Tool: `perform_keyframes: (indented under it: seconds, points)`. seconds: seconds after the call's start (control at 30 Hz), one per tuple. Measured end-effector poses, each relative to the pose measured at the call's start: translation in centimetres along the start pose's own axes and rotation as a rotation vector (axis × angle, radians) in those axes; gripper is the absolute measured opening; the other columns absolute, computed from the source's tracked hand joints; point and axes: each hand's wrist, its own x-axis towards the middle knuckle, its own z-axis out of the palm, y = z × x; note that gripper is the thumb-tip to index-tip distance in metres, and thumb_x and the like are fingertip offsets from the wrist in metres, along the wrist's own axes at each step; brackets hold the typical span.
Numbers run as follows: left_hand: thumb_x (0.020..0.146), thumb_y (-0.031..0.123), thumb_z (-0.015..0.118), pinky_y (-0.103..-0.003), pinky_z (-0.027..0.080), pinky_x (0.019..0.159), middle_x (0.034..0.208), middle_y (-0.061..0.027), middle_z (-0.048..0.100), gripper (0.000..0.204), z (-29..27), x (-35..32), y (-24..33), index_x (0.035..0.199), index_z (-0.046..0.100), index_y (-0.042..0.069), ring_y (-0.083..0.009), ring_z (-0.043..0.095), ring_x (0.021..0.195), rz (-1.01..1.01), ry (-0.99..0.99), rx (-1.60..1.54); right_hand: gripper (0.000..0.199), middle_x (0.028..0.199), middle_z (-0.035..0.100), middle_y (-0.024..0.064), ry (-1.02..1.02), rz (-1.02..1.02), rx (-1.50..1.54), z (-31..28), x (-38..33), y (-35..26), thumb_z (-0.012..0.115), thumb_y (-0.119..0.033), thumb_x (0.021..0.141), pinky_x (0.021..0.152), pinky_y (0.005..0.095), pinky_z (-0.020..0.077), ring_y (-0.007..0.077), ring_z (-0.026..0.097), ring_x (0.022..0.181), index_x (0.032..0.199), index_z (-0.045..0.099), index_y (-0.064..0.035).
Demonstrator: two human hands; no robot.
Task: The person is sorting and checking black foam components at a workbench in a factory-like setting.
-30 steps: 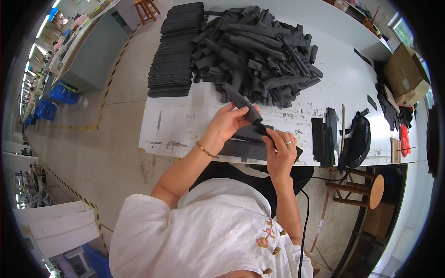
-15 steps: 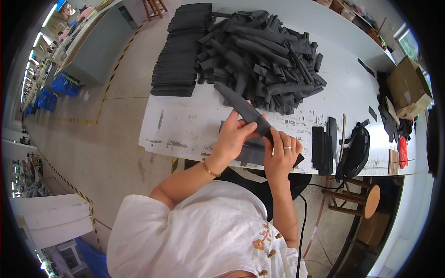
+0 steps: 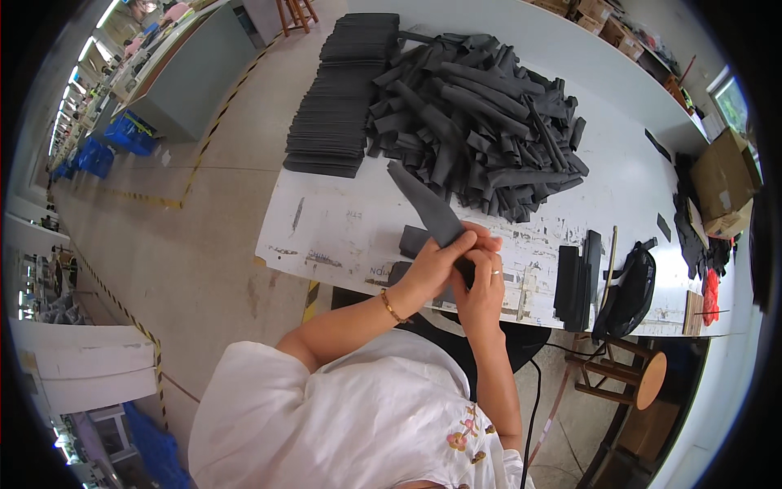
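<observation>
Between both hands I hold a dark grey fabric strip above the near side of the table, its free end pointing up and left. My left hand grips it with the thumb across it. My right hand, with a ring on one finger, is closed around its lower end right beside the left; the part inside the fingers is hidden. More dark fabric pieces lie flat on the table under my hands, partly covered by them. Beyond stands a loose heap of such strips, and left of it a neat overlapping stack.
The white table has worn, scuffed patches. To the right lie a few narrow dark strips, a thin rod and a black bag. A cardboard box sits at the far right. A wooden stool stands below the table's edge.
My right hand has drawn up beside the left, and the strip's lower end is now hidden in my fingers. The whole view has shifted slightly, with the table appearing further right and lower.
</observation>
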Motion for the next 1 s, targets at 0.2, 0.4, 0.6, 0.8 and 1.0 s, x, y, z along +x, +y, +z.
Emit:
perform_keyframes:
  seconds: [0.2,0.4,0.6,0.8,1.0]
  points:
    - [0.100,0.022,0.054,-0.034,0.047,0.097,0.114,-0.0150,0.067,0.024,-0.1,0.1,1.4,0.111,0.062,0.002,-0.0216,0.063,0.110,0.060,0.071,-0.008,0.036,0.106,0.057,0.0195,-0.036,0.087,-0.035,-1.4,-1.3,0.5,0.074,0.000,0.077,0.071,0.0415,0.0512,0.0373,0.061,0.088,0.106,0.054,-0.0018]
    - [0.098,0.026,0.058,-0.039,0.045,0.103,0.119,-0.0182,0.065,0.030,0.0,-0.4,-0.4,0.117,0.060,0.002,-0.0257,0.060,0.116,-0.052,-0.039,-0.042,0.029,0.102,0.058,0.0183,-0.043,0.083,0.003,-1.0,-0.1,0.0,0.072,0.004,0.079,0.067,0.0405,0.0512,0.0353,0.062,0.084,0.103,0.056,-0.0023]
    - [0.098,0.025,0.058,-0.042,0.046,0.102,0.114,-0.0149,0.067,0.036,0.3,0.3,3.3,0.124,0.057,0.001,-0.0290,0.060,0.114,0.093,-0.002,-0.182,0.023,0.100,0.060,0.0161,-0.025,-0.031,-0.027,-2.5,0.1,0.5,0.071,0.006,0.078,0.066,0.0377,0.0507,0.0332,0.062,0.082,0.096,0.059,-0.0012]
    - [0.100,0.024,0.054,-0.045,0.049,0.098,0.099,-0.0118,0.069,0.028,1.6,-0.2,2.9,0.118,0.058,0.003,-0.0328,0.064,0.108,0.146,0.017,-0.127,0.017,0.094,0.060,0.0134,0.060,-0.186,-0.041,-3.1,1.1,0.1,0.073,0.008,0.074,0.061,0.0353,0.0493,0.0285,0.061,0.073,0.085,0.061,-0.0004]
    - [0.099,0.023,0.055,-0.045,0.043,0.105,0.099,-0.0130,0.071,0.027,1.7,-0.7,2.1,0.116,0.059,0.002,-0.0360,0.060,0.116,0.198,-0.021,-0.191,0.020,0.092,0.061,0.0118,0.097,-0.260,-0.030,-2.8,1.7,-0.4,0.073,0.008,0.071,0.059,0.0344,0.0488,0.0265,0.061,0.071,0.086,0.062,0.0000]
